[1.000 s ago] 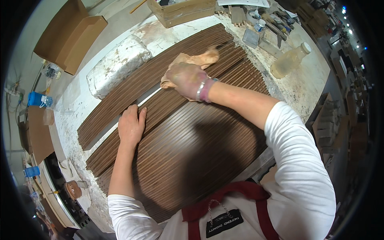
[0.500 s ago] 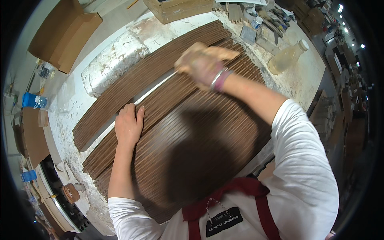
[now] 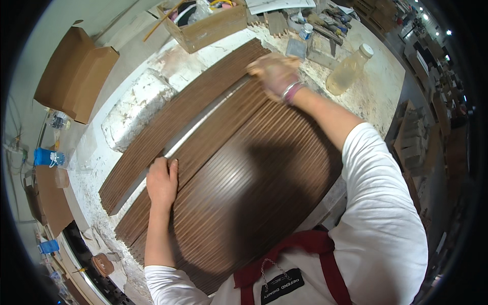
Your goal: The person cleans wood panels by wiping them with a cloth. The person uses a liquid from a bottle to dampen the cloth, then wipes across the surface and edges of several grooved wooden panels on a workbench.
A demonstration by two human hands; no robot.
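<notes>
The panel (image 3: 218, 185) is brown with parallel stripes, the cloth (image 3: 259, 63) pale orange, the sleeves (image 3: 378, 178) white.

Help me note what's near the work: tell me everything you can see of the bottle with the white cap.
The bottle is see-through and yellowish, plastic or glass by its look, with a wide body, a narrower neck and a white cap on. Its lower part looks cloudy; what fills it is unclear. It seems to stand on the stained pale worktop, though the fisheye shows it slanting, cap toward the upper right. It is right of the right hand, untouched.
</notes>
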